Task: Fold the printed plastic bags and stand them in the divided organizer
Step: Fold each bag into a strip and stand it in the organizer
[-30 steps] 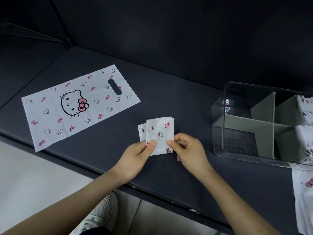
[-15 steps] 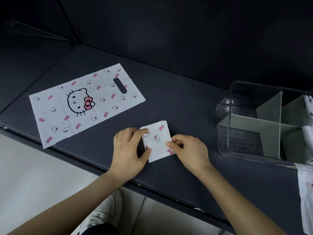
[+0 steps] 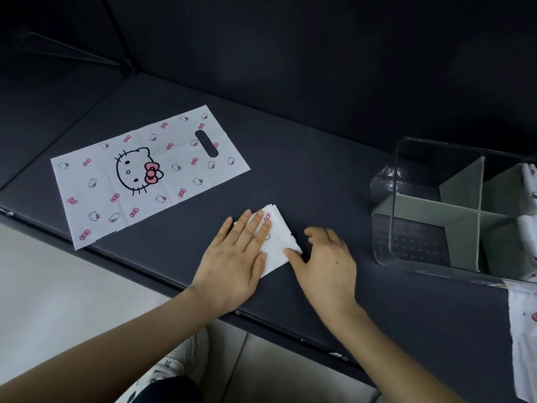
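The dark worktop (image 3: pixel 305 175) now carries the small folded bag (image 3: pixel 280 242), which a second ago was held in the air, pinched between both hands. The left hand (image 3: pixel 232 257) has come down flat on it, its fingers (image 3: pixel 255 225) straight and pressing the bag's left half. The right hand (image 3: pixel 328 263) has given up its pinch and rests just beside the bag. Its fingers are loosely bent and hold nothing, and only the thumb tip touches the near right corner. The folding looks finished and the creases are being set, so the bag seems ready to be lifted.

The unfolded printed bag (image 3: pixel 145 175) lies flat, well apart at the far left, not yet folded. The clear divided organizer (image 3: pixel 406 199) stands near on the right. Its left compartments look empty, and folded bags (image 3: pixel 529 228) stand in the right ones. Another bag (image 3: pixel 523 330) hangs over the worktop's near edge. Nothing lies between the folded bag and the organizer, and only its tall clear wall needs clearing.
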Tool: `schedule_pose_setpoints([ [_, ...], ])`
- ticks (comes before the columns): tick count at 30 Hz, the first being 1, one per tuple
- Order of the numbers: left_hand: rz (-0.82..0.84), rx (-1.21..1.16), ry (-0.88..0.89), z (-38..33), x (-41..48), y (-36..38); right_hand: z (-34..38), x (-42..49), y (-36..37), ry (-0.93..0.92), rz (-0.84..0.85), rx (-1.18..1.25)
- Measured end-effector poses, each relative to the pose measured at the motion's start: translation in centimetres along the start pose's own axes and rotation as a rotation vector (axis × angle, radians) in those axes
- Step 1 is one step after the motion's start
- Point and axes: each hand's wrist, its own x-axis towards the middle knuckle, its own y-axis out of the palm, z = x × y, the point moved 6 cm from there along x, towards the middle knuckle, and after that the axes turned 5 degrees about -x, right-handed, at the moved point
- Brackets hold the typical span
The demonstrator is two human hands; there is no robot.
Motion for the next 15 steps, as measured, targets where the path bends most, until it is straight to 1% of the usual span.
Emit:
schedule_pose_setpoints([
  [3, -0.002, 0.019, -0.069, -0.4, -0.1, 0.2, -0.8, 0.1, 1.0, 0.149, 0.205, 0.137],
  [4, -0.002, 0.026, -0.08, -0.5, -0.1, 0.3, -0.9, 0.5, 1.1, 0.19, 0.249, 0.18],
  [6, 0.002, 0.037, -0.087, -0.5, -0.1, 0.3, -0.8, 1.4, 1.5, 0.231, 0.294, 0.216],
  [8, 0.002, 0.038, -0.083, -0.5, -0.1, 0.4, -0.4, 1.9, 1.4, 0.233, 0.341, 0.148],
  [9, -0.006, 0.041, -0.08, -0.4, -0.1, 0.4, -0.2, 2.0, 1.4, 0.228, 0.345, 0.109],
  [12, -0.012, 0.037, -0.084, -0.4, -0.1, 0.4, 0.8, 2.0, 0.8, 0.127, 0.273, 0.03],
  [14, -0.009, 0.018, -0.089, -0.5, -0.1, 0.4, 1.2, 1.9, 1.1, 0.088, 0.254, 0.098],
  [15, -0.013, 0.011, -0.09, -0.5, -0.1, 0.4, 1.2, 1.9, 1.2, 0.108, 0.248, 0.182],
])
